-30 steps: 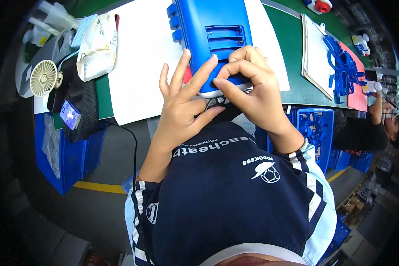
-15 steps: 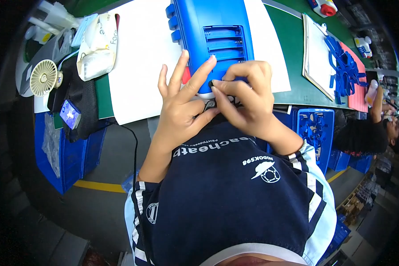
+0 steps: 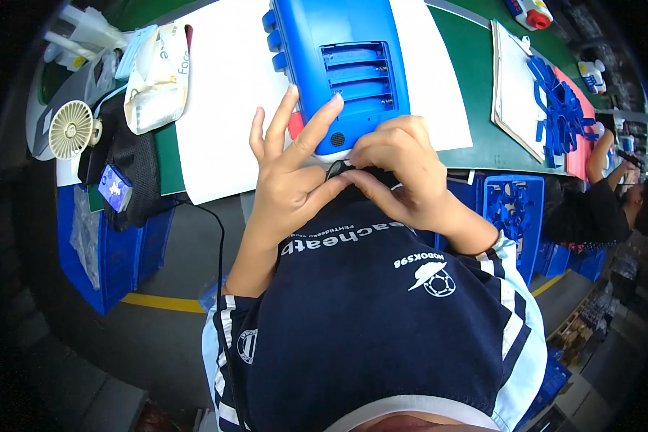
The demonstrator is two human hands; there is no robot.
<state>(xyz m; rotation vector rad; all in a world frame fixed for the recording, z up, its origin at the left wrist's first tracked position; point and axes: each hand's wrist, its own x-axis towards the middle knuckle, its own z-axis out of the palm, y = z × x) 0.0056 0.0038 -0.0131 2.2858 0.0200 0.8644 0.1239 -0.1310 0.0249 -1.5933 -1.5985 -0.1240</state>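
Observation:
A blue plastic battery-powered device [image 3: 306,43] lies on the white sheet in front of me, with an uncovered battery compartment [image 3: 360,75] of several slots and a small round speaker grille [image 3: 337,138]. At its near edge, my left hand [image 3: 291,165] pinches thumb and index finger together beside a small dark thing [image 3: 335,169]. Its other fingers are spread, the middle fingertip touching the device by the compartment. My right hand [image 3: 403,169] is closed at the device's near right corner, its thumb tip meeting my left thumb. What either pinch holds is mostly hidden.
The white sheet [image 3: 227,93] covers part of a green table [image 3: 468,86]. On the left are a small fan [image 3: 74,129], a cloth bag [image 3: 158,79] and a black mesh bag [image 3: 137,165]. Blue plastic parts [image 3: 561,108] and a clipboard [image 3: 507,86] lie right; beyond, a co-worker [image 3: 590,212].
My right hand has drawn back from the speaker grille to the device's near edge, uncovering the grille. The device has shifted slightly left.

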